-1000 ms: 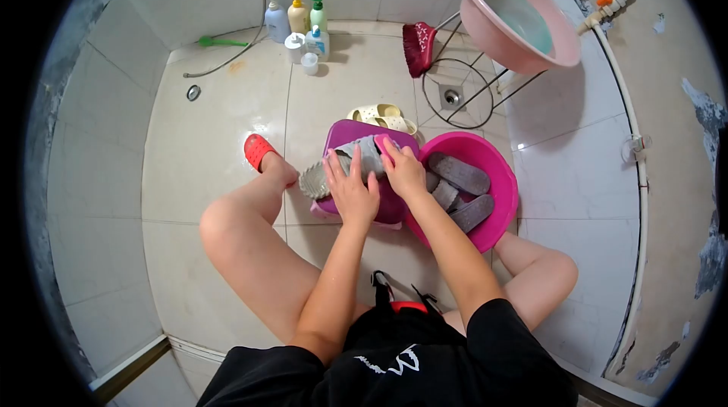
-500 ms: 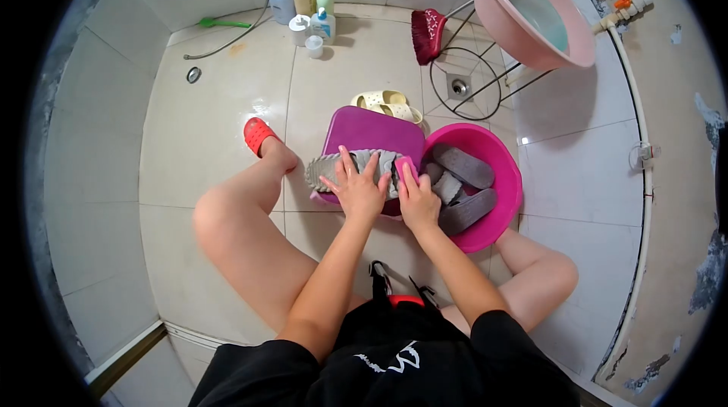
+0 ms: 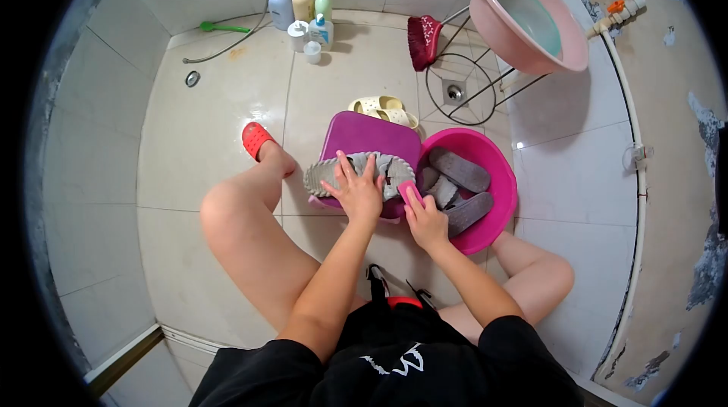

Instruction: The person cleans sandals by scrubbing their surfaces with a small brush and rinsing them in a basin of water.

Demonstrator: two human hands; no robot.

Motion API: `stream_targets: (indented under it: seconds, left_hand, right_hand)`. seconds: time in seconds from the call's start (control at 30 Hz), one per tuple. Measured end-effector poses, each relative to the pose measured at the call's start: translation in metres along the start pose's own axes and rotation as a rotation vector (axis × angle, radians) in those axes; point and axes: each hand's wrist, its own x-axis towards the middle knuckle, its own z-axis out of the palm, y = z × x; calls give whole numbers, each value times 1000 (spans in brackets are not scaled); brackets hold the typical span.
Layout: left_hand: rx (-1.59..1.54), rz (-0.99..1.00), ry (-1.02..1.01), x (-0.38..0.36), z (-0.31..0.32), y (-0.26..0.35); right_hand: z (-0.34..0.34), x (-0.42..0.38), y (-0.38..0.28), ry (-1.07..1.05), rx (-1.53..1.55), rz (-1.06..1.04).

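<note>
A grey slipper [image 3: 321,176] with a braided edge lies across the purple stool [image 3: 371,131]. Spread fingers of my left hand [image 3: 358,193] press flat on its top, partly covering it. My right hand [image 3: 426,219] is closed around a small pink scrub brush [image 3: 410,192], held against the slipper's right end; its underside is hidden. Beside my right hand stands a magenta basin [image 3: 503,202] with more grey slippers [image 3: 464,170] in it.
Cream clogs [image 3: 385,111] sit behind the stool. Several pump bottles [image 3: 302,5] stand by the back wall. A pink washbasin [image 3: 485,5] rests on a metal stand at the right, near a red broom head [image 3: 423,42] and a floor drain [image 3: 454,92]. A hose [image 3: 235,46] lies at the left.
My right hand has slid a little down and right with the scrub brush, toward the slipper's end, uncovering more of it. My left hand stays pressed on the slipper. The view shifts slightly.
</note>
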Motion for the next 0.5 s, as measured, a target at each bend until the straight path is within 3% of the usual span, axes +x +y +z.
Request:
stream_targets:
  seconds: [0.07, 0.2, 0.27, 0.5]
  left_hand:
    - [2, 20, -5, 0, 1, -1]
    - [-4, 46, 8, 2, 2, -2]
    - [-16, -34, -4, 3, -2, -1]
    - [-16, -35, 19, 3, 3, 3]
  right_hand:
    - [-3, -5, 4, 10, 25, -12]
    - [19, 59, -4, 98, -28, -21]
    - [22, 67, -8, 75, -19, -12]
    - [12, 6, 12, 56, 72, 64]
